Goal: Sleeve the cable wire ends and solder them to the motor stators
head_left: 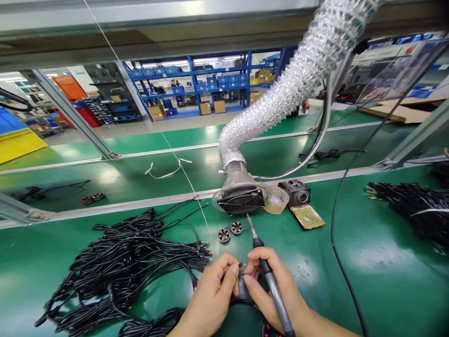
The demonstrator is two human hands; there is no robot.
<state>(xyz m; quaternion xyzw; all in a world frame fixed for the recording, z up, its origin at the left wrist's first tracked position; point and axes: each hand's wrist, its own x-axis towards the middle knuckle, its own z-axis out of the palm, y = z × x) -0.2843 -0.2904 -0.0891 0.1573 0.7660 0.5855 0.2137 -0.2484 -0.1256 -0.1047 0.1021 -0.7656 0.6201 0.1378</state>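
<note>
My right hand [280, 285] is closed round a soldering iron [275, 292], its metal tip pointing away towards the fan guard. The thumb and fingertips of that hand also come together close to my left fingers. My left hand [213, 290] is in a pinch on the end of a black cable [242, 301]; a small dark piece shows between the two hands, its details hidden by the fingers. Just beyond them lie two small round copper-wound motor stators [223, 235]. A heap of black cables [115, 267] with bared coloured wire ends spreads out to the left.
A silver extraction duct [273, 93] ends in a hood with a black fan guard [242, 202]. Beside it are a tape roll [276, 200] and a dark soldering-iron stand [298, 194] with a yellowish sponge tray [308, 217]. More bundled cables [414, 201] lie right; a black cord [336, 234] crosses the green bench.
</note>
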